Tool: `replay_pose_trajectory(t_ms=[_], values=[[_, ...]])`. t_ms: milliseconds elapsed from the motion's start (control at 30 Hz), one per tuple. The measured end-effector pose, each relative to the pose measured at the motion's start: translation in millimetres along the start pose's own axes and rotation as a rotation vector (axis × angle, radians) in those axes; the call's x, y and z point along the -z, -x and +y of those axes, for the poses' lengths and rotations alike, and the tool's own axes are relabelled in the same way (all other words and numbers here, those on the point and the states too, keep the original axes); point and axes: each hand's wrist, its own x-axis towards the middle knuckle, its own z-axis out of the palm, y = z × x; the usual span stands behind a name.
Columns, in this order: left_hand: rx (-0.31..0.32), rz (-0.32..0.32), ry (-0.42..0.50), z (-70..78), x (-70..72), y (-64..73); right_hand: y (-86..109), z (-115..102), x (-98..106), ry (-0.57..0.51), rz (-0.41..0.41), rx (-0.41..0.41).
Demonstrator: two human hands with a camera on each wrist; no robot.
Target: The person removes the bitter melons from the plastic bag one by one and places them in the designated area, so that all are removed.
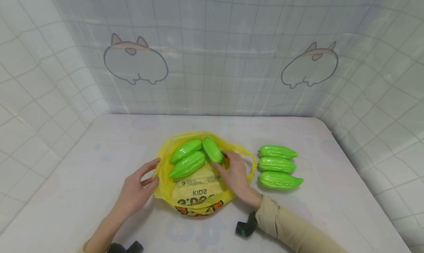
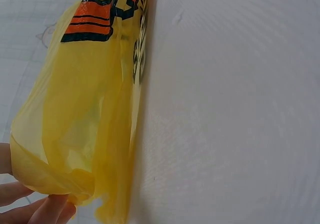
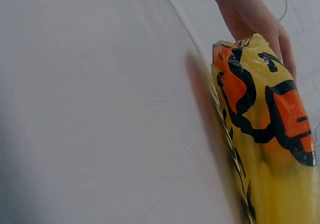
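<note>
A yellow plastic bag [image 1: 193, 207] lies on its side with its mouth spread open, printed with orange and black shapes. Two bright green toy bitter melons, an upper one [image 1: 186, 150] and a lower one [image 1: 187, 165], rest inside. My right hand [image 1: 234, 172] reaches over the bag's right rim and grips the near end of a third bitter melon [image 1: 212, 149] between thumb and fingers. At the left rim, my left hand [image 1: 137, 190] holds the plastic edge; its fingers [image 2: 47, 209] also show on the plastic in the left wrist view. The right wrist view hides the right hand.
Three more green bitter melons, a far one [image 1: 277, 152], a middle one [image 1: 276, 165] and a near one [image 1: 279, 180], lie in a column right of the bag. A white table [image 1: 132, 131] carries everything. Behind it hangs a grid-patterned curtain [image 1: 225, 61], with similar sheeting at both sides.
</note>
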Motion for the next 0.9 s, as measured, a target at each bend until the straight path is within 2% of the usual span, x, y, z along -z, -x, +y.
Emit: replay_pose_trajectory(t_ms=[900], values=[[-0.006, 0.0, 0.013, -3.9, -1.4, -1.1, 10.6, 0.8, 18.0, -0.079, -0.002, -0.051]])
